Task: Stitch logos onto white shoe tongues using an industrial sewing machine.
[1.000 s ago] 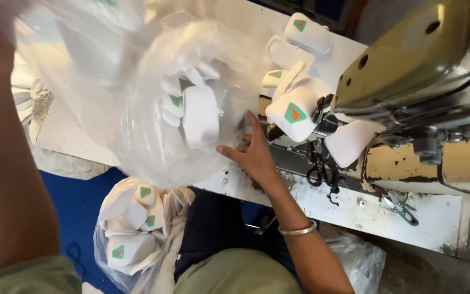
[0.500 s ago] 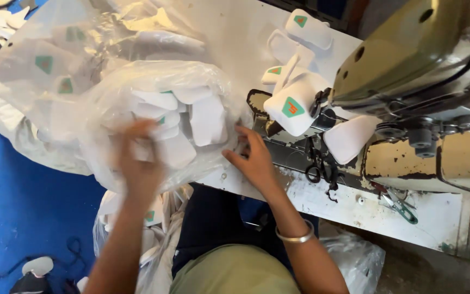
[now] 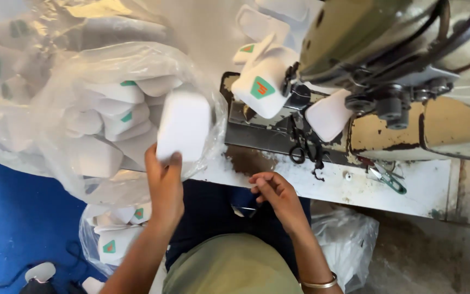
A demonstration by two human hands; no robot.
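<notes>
My left hand (image 3: 164, 177) holds a white padded fabric piece (image 3: 183, 125) by its lower edge, just outside the mouth of a clear plastic bag (image 3: 61, 141) full of similar white pieces with green patches. My right hand (image 3: 276, 193) hovers near the table's front edge, fingers loosely curled and holding nothing. A white piece with a green patch (image 3: 262, 87) sits under the head of the olive sewing machine (image 3: 365, 38).
The white worn table (image 3: 409, 188) carries black scissors (image 3: 303, 147) and small green-handled snips (image 3: 390, 179). More white pieces lie at the table's back. Another bag of pieces (image 3: 110, 239) sits on the blue floor, and a clear bag (image 3: 344, 239) lies to my right.
My left hand has drawn one white piece out of the bag. My right hand has let go of the bag and dropped back to the table edge.
</notes>
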